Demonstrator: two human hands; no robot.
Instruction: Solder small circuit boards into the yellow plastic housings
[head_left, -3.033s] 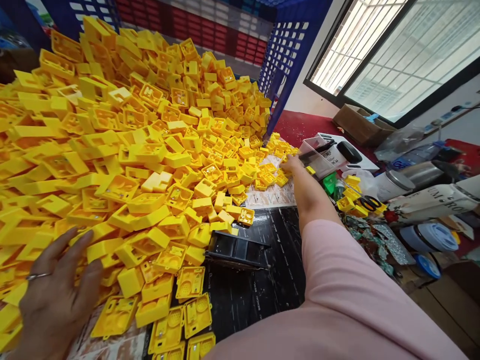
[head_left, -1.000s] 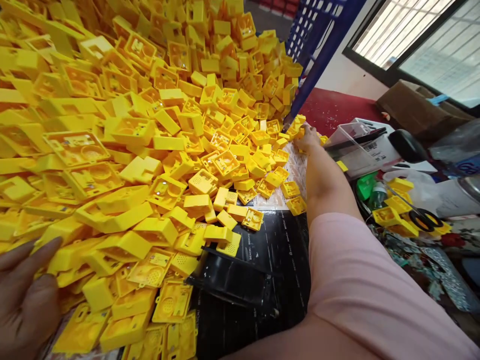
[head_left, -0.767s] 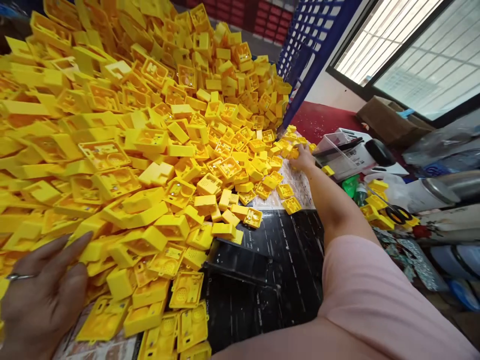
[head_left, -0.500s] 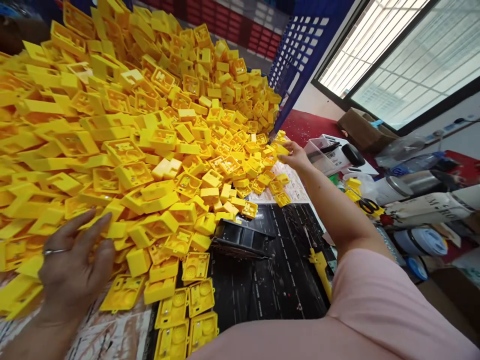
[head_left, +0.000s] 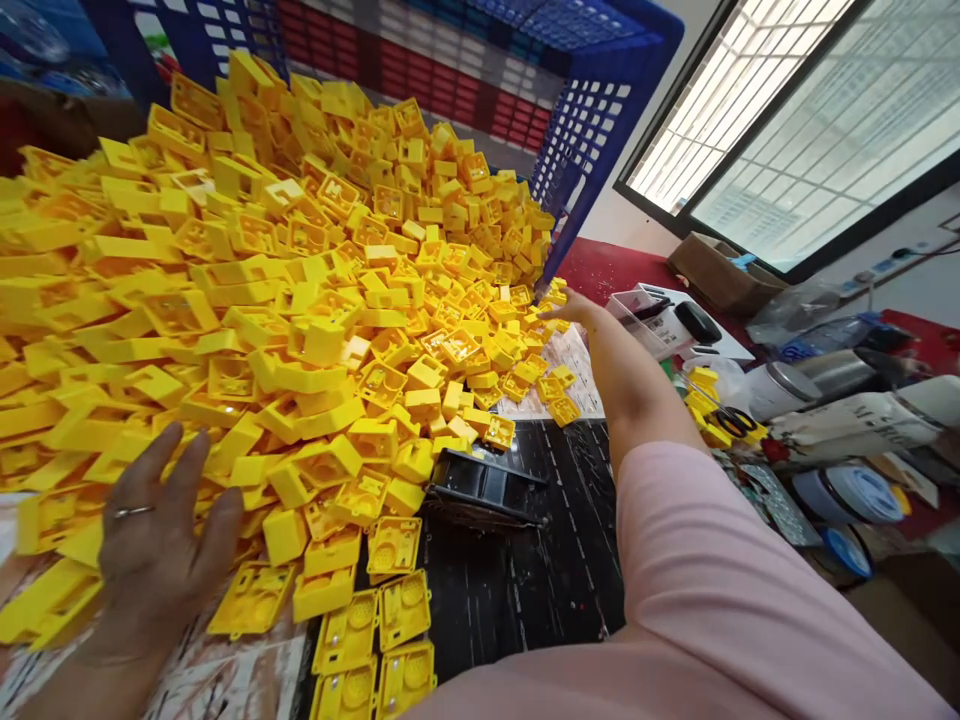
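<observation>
Cases (head_left: 321, 342) of smooth yellow plastic, boxy and hollow, lie heaped from the perforated blue crate (head_left: 630, 110) onto the table, long axes pointing every way. Of 2 hands, the left hand (head_left: 161, 530) is nearer the bulk, which lies ahead of its widely spread fingers; the right hand (head_left: 576, 308) reaches the far right edge, its grip impossible to tell.

A hand could pass over the black surface (head_left: 555, 580) at lower centre. A black holder (head_left: 489, 486) obstructs just below mid-frame, and heaped yellow cases (head_left: 321, 341) crowd the left half.
</observation>
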